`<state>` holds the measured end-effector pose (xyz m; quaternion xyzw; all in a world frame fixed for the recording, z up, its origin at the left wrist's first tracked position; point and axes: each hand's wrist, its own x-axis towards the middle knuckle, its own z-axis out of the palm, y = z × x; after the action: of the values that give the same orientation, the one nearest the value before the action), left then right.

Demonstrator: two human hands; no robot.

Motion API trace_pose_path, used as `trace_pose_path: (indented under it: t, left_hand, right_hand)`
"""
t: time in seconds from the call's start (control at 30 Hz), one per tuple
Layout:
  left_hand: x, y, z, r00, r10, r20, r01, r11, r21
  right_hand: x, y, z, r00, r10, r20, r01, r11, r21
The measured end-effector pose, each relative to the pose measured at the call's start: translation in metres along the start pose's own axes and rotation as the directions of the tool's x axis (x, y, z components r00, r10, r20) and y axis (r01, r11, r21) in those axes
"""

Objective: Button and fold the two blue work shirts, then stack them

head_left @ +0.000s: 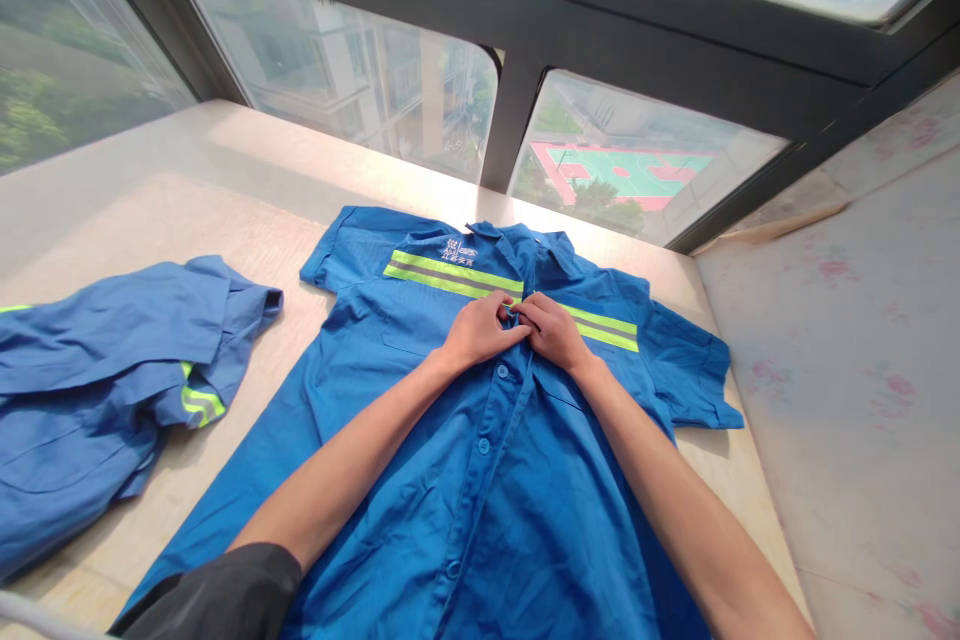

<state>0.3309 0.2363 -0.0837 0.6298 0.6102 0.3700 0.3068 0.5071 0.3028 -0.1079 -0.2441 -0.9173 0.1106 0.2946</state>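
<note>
A blue short-sleeved work shirt lies spread out, front up, its collar toward the window. Yellow-green bands with a grey stripe cross its chest, and white lettering sits above the band on the left. My left hand pinches the front placket at chest height. Right beside it, my right hand grips the cloth of the same placket, fingertips nearly touching the left ones. What lies between the fingertips is hidden. Below the hands, several blue buttons run down the placket.
Another blue garment with yellow-green strips lies folded on the pale sill at the left. Dark window frames rise behind the shirt. A flowered wall bounds the right side. A white tube-like edge shows at bottom left.
</note>
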Motion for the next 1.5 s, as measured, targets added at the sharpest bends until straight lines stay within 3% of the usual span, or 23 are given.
trace_pose_path:
  t: [0.13, 0.43, 0.67, 1.13, 1.3, 1.5]
  left_hand:
    - [-0.002, 0.000, 0.004, 0.998, -0.053, -0.032, 0.054, 0.999, 0.006]
    - [-0.003, -0.003, 0.008, 0.998, -0.005, -0.060, 0.007, 0.999, 0.047]
    - [-0.004, -0.007, 0.012, 0.994, -0.021, -0.108, 0.023, 1.000, 0.013]
    - [-0.006, -0.008, 0.016, 0.992, 0.013, -0.125, -0.008, 0.999, 0.041]
    - [-0.007, -0.006, 0.016, 0.983, 0.096, -0.156, -0.066, 0.980, 0.186]
    - [-0.008, -0.004, 0.014, 0.984, 0.132, -0.122, -0.091, 0.952, 0.292]
  right_hand:
    - [0.001, 0.002, 0.001, 1.000, 0.007, 0.003, -0.007, 1.000, 0.016]
    - [0.003, 0.010, 0.002, 0.997, 0.062, 0.041, -0.069, 0.976, 0.207]
    - [0.001, 0.016, 0.004, 0.995, 0.067, 0.075, -0.084, 0.966, 0.244]
    - [-0.001, 0.005, 0.003, 0.999, -0.008, 0.040, 0.008, 1.000, -0.003]
    - [-0.001, 0.004, 0.002, 0.999, -0.010, 0.052, 0.012, 0.999, -0.040]
    - [0.000, 0.003, 0.002, 0.999, -0.011, 0.043, 0.014, 0.998, -0.068]
